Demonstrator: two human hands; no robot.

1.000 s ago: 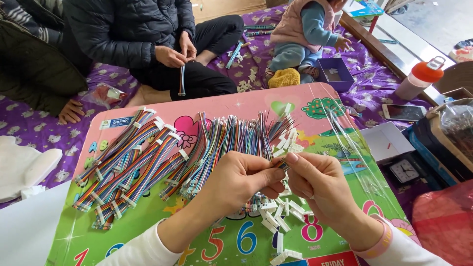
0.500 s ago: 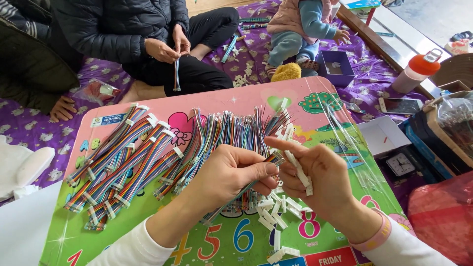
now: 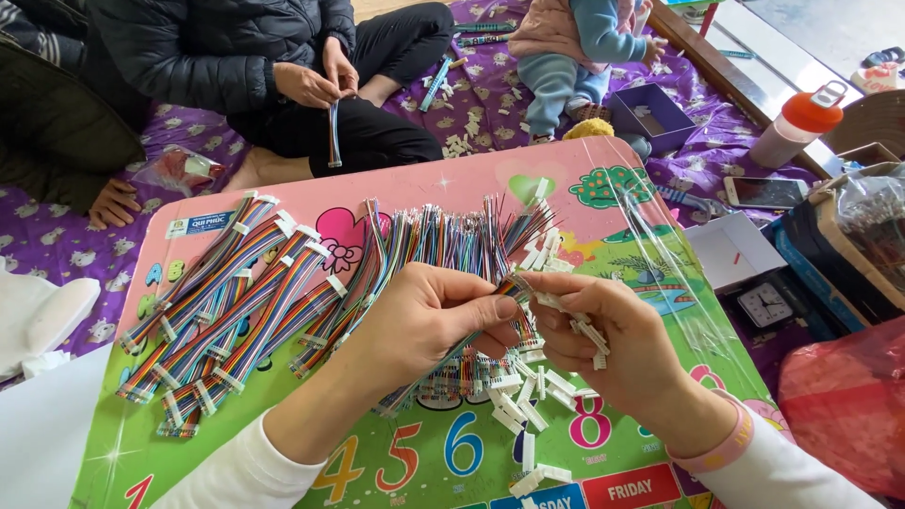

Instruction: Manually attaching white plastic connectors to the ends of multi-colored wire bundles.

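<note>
Two hands meet over the middle of a colourful children's play surface [image 3: 443,188] printed with numbers and cartoon pictures. The left hand [image 3: 424,320] is closed around a rainbow ribbon cable [image 3: 443,372], thumb and forefinger pinching its upper end where the wire tips stick out. The right hand [image 3: 613,344] is closed too: its fingertips touch that same cable end, and a few small white plastic connector housings [image 3: 589,335] are tucked against its palm. More loose white connector housings [image 3: 528,415] lie scattered on the surface just below both hands. To the left, finished ribbon cables [image 3: 222,311] with white plugs lie in a fanned heap; behind the hands lies a row of unplugged ribbon cables [image 3: 443,236]. Beyond the surface, on a purple patterned blanket [image 3: 57,240], another person's hands [image 3: 316,80] hold a single cable upright. An orange-capped bottle [image 3: 797,127] stands far right.
</note>
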